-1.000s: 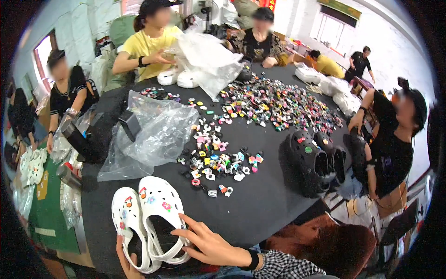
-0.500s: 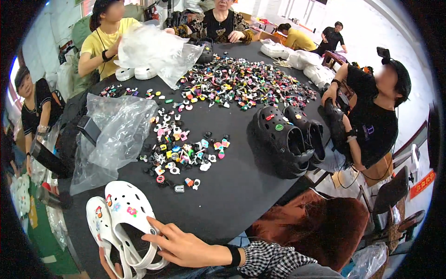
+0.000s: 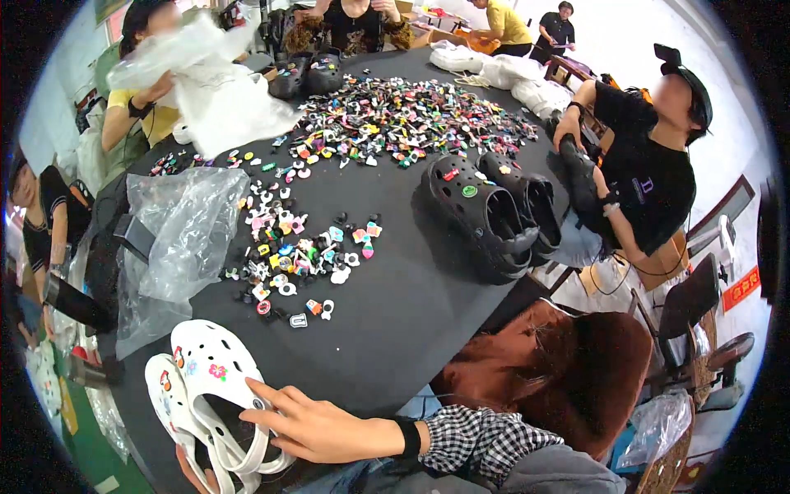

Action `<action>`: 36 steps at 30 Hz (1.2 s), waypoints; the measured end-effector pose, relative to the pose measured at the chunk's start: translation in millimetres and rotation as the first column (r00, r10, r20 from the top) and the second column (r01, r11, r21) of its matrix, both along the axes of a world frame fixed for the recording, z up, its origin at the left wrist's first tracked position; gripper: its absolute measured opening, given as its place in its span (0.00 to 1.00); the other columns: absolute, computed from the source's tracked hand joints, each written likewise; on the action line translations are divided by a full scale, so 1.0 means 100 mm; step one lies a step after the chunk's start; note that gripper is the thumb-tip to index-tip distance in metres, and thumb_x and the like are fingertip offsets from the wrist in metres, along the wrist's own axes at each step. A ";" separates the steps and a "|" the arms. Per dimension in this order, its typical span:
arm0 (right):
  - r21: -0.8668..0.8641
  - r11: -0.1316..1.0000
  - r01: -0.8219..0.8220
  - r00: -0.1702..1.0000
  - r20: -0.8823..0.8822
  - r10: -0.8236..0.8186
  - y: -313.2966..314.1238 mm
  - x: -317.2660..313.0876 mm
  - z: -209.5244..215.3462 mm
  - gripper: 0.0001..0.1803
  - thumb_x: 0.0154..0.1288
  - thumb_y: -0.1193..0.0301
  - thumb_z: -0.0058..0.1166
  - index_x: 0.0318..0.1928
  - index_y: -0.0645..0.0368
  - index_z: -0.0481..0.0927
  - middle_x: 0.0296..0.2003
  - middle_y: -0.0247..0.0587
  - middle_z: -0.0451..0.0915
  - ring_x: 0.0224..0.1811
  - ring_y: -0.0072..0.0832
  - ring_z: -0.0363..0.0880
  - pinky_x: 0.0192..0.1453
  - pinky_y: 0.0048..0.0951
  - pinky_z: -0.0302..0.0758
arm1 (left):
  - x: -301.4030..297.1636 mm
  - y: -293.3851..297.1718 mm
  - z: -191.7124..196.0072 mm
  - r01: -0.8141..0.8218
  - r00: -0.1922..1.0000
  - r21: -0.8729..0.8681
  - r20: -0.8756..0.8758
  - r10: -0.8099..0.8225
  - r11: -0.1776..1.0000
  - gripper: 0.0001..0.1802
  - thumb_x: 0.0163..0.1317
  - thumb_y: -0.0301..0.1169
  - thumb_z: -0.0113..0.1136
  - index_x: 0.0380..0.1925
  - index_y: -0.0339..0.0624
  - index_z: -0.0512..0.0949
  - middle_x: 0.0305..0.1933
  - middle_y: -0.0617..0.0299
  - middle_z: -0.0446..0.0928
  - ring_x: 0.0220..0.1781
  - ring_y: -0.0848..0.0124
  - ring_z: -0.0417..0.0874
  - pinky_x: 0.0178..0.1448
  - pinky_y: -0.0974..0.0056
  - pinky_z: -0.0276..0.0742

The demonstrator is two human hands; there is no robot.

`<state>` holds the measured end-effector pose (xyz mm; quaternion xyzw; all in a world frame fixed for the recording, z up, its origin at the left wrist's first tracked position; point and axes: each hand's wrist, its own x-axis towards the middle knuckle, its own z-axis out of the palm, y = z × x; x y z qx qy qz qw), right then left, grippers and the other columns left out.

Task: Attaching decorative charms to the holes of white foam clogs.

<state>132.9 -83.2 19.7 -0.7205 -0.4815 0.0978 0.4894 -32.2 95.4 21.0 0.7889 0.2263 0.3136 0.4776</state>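
A pair of white clogs (image 3: 216,339) stands side by side at the table's near left, with red, pink and blue charms on the toes. My right hand (image 3: 317,424) grips the right-hand clog at its side by the strap rivet, index and middle fingers stretched along it. My left hand (image 3: 189,471) shows only a few fingers at the heel of the left-hand clog, wrapped round it; the rest is hidden behind the shoes. Just beyond lie a small pile of colourful shoe charms (image 3: 288,255) and a few loose charms (image 3: 313,307).
A large charm heap (image 3: 411,119) covers the far middle. Black clogs (image 3: 481,210) stand at the right, more black clogs (image 3: 323,74) at the far edge. A clear plastic bag (image 3: 181,239) lies left, near a dark block (image 3: 134,236). Co-workers surround the table; a brown-covered chair (image 3: 535,370) is at right.
The whole view has shifted slightly. At the far left a co-worker has moved a plastic bag leftward; the person opposite has raised both hands. My hands keep their places on the white clogs.
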 end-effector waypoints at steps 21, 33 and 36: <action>-0.171 0.983 -0.061 0.998 -0.005 0.061 -0.01 -0.01 0.17 0.35 0.68 0.69 0.55 0.73 0.47 0.58 0.72 0.57 0.54 0.57 0.51 0.70 0.56 0.42 0.80 | -0.10 0.05 -0.03 -0.120 0.993 -0.159 0.002 0.121 0.980 0.29 0.75 0.42 0.44 0.69 0.34 0.61 0.71 0.49 0.62 0.71 0.57 0.64 0.72 0.56 0.59; -0.005 0.836 0.549 0.829 0.131 -0.544 -0.95 0.42 0.29 0.31 0.55 0.79 0.62 0.62 0.61 0.71 0.54 0.50 0.77 0.49 0.44 0.79 0.53 0.39 0.79 | -0.04 0.05 -0.06 -0.105 0.994 -0.073 -0.031 0.103 0.992 0.30 0.76 0.44 0.42 0.68 0.31 0.62 0.70 0.45 0.63 0.70 0.52 0.65 0.72 0.53 0.57; 0.072 0.549 0.833 0.508 0.297 -0.809 -1.59 0.58 0.34 0.27 0.60 0.84 0.55 0.62 0.64 0.71 0.34 0.45 0.74 0.35 0.36 0.75 0.41 0.35 0.74 | -0.14 0.09 -0.02 -0.072 0.996 0.078 -0.056 0.076 0.994 0.31 0.76 0.46 0.41 0.66 0.30 0.64 0.69 0.39 0.63 0.69 0.47 0.66 0.71 0.48 0.60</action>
